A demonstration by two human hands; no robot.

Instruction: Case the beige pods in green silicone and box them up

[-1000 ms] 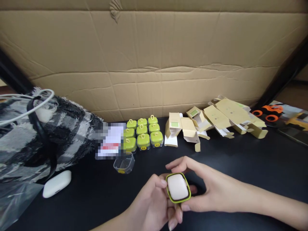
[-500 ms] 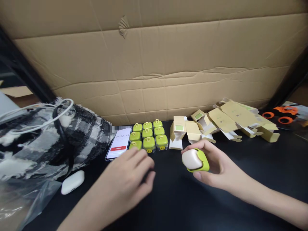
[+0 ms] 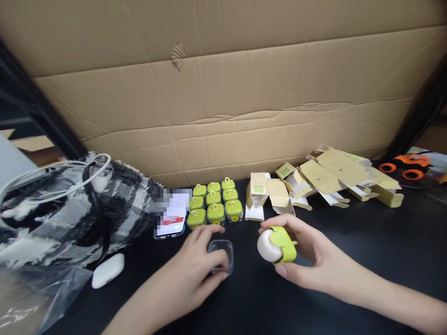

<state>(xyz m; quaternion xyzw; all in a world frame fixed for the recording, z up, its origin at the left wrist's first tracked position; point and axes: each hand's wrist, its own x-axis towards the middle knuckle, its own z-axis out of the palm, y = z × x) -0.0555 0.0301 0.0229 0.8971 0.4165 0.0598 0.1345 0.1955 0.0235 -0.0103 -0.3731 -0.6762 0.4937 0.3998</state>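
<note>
My right hand (image 3: 307, 253) holds a small green lid with a white rounded insert (image 3: 275, 245) just above the black table. My left hand (image 3: 195, 267) grips a clear plastic cup-like base (image 3: 220, 253) that rests on the table, fingers curled around its sides. The two pieces are apart, roughly a hand's width. Behind them stands a block of several finished green-lidded little boxes (image 3: 214, 202), set in neat rows.
A phone (image 3: 171, 215) lies left of the green boxes. Opened cardboard cartons (image 3: 324, 179) are strewn at the back right. A black-and-white fuzzy bag (image 3: 73, 209) with white cable and a white earbud case (image 3: 108, 271) sit left. A cardboard wall (image 3: 226, 107) closes off the back.
My left hand let go of the green lid, reached left and took hold of the clear base. My right hand kept the lid, turning it so the insert faces left.
</note>
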